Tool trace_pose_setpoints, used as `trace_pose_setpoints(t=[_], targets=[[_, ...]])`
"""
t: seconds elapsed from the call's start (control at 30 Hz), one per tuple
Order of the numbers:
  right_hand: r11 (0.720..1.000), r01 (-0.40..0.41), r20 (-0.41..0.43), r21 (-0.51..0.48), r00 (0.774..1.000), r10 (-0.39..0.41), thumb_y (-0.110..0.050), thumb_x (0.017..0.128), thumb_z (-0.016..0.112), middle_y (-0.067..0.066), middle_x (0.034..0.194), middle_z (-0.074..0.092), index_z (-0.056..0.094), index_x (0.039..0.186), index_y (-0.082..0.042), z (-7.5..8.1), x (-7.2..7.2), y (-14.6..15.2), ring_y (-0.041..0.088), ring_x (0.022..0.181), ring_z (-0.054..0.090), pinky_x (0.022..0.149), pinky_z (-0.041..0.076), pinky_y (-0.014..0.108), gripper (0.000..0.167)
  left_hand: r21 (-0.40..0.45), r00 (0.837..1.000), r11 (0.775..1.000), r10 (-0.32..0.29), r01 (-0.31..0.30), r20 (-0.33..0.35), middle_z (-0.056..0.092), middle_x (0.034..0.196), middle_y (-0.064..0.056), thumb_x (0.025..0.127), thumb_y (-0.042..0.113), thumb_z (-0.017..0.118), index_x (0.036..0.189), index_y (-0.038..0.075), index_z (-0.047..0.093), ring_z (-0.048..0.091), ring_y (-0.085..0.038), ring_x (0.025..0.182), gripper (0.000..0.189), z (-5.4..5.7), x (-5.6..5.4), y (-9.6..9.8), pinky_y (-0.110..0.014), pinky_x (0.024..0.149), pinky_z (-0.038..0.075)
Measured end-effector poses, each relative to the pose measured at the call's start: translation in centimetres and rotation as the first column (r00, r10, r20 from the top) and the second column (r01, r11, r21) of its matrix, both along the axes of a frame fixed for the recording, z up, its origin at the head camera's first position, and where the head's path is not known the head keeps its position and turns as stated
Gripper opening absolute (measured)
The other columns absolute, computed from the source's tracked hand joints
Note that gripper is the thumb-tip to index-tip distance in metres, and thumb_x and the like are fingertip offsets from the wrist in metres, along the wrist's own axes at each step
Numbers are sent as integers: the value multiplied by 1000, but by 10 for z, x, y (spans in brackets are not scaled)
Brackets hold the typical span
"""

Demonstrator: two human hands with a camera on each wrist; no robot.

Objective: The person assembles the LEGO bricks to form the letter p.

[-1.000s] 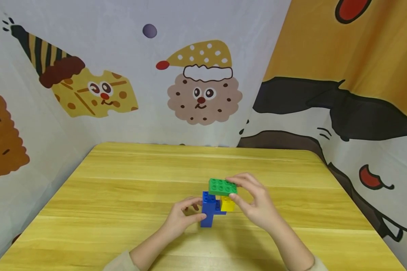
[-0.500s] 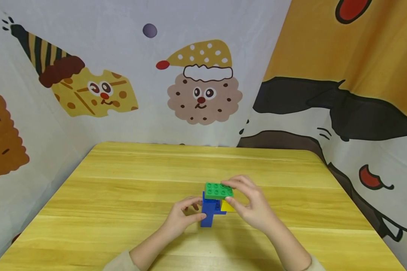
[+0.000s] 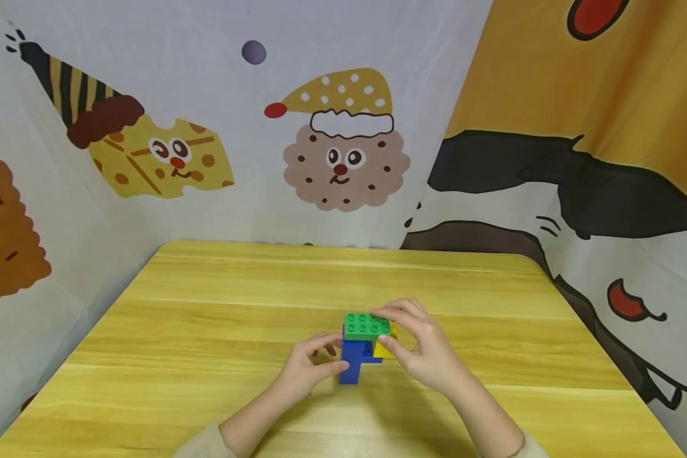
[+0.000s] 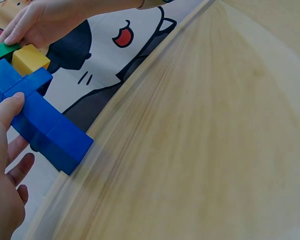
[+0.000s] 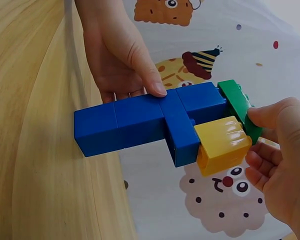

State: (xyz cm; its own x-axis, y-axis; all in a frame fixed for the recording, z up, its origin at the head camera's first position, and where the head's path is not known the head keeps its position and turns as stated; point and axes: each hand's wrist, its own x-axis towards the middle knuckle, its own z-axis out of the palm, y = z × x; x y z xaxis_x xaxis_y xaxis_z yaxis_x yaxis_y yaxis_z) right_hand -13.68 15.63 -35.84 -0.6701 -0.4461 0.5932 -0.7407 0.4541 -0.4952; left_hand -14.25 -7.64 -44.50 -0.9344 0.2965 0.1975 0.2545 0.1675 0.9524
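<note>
Near the table's front, a tower of blue bricks (image 3: 350, 367) stands upright. My left hand (image 3: 305, 367) grips it from the left, thumb on the near side. Partway up, a blue brick (image 5: 181, 131) juts out sideways and carries a yellow brick (image 5: 221, 144). At the tower's top lies a flat green brick (image 3: 362, 326), studs up, which my right hand (image 3: 426, 346) pinches by its right end. It overhangs toward the yellow brick. In the right wrist view the green brick meets the top blue brick with a slight gap; whether it is fully seated I cannot tell.
The wooden table (image 3: 206, 305) extends on all sides of the tower. Behind it and along its sides hangs a cloth (image 3: 235, 222) printed with cartoon cheese and biscuit figures.
My right hand has brought the green brick left and down, from above the yellow brick onto the top of the blue tower. The left hand and the tower have stayed in place.
</note>
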Motion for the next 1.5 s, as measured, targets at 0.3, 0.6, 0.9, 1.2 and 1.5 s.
trace_pose_setpoints(t=[0.3,0.6,0.9,1.2,1.5], targets=[[1000,-3,17,7,1000,3,-3,83,73,-11,112,58,65,120,-12,-1,0,0,12,104,52,83,49,36,40,18,1000,1000,-4,4,-17,66,102,2,81,12,76,117,12,67,54,-29,97,37,4,3,0,-40,84,37],[1000,-15,-3,18,1000,15,-2,83,72,-10,111,58,65,120,-8,0,1,-1,12,102,52,80,50,34,38,26,1000,1000,-6,6,12,66,102,-3,81,6,75,117,5,66,53,-35,97,38,29,15,2,-44,85,37],[999,-21,-20,42,1000,22,-1,81,73,-9,108,56,65,120,-10,1,1,-1,11,98,51,78,49,31,41,24,1000,1000,-9,8,6,65,102,-2,81,8,75,117,6,66,53,-34,98,37,28,14,2,-44,85,38],[993,-40,-28,114,999,44,-3,83,72,-6,106,55,65,121,-7,5,-1,-1,10,92,47,68,47,28,39,22,1000,1000,5,-5,2,65,104,1,81,9,76,119,10,66,54,-29,99,40,2,2,0,-43,84,39],[978,-47,7,203,999,47,-5,85,71,-6,103,53,65,122,-6,15,-1,-2,9,86,47,67,46,24,38,21,1000,1000,0,0,2,65,103,3,81,13,77,119,14,67,54,-27,98,39,-2,0,0,-40,82,41]])
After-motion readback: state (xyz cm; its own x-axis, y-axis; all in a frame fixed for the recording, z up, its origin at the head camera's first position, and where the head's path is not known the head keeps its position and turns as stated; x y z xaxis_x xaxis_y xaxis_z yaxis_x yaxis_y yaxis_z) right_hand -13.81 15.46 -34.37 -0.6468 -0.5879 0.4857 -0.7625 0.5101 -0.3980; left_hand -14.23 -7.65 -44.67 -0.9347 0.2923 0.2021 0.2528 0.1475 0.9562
